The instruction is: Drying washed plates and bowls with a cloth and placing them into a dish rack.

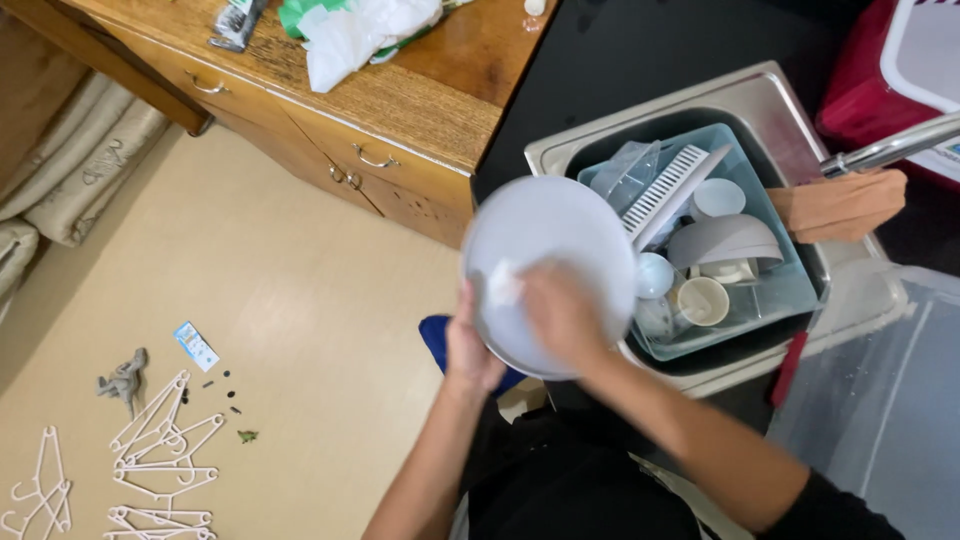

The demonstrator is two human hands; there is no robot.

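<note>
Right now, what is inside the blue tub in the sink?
The tub holds cups, bowls and a white slatted rack. The plate hides its near-left corner.

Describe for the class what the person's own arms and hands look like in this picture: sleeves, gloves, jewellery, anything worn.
Both hands are bare: the left hand and the right hand show no gloves, and no rings or watch can be seen. Both forearms are uncovered. A black sleeve shows on the right upper arm near the picture's lower edge. The left arm's sleeve is out of view.

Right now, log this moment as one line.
left hand: grips plate rim | right hand: presses white cloth on plate | sink: tub of dishes
</note>
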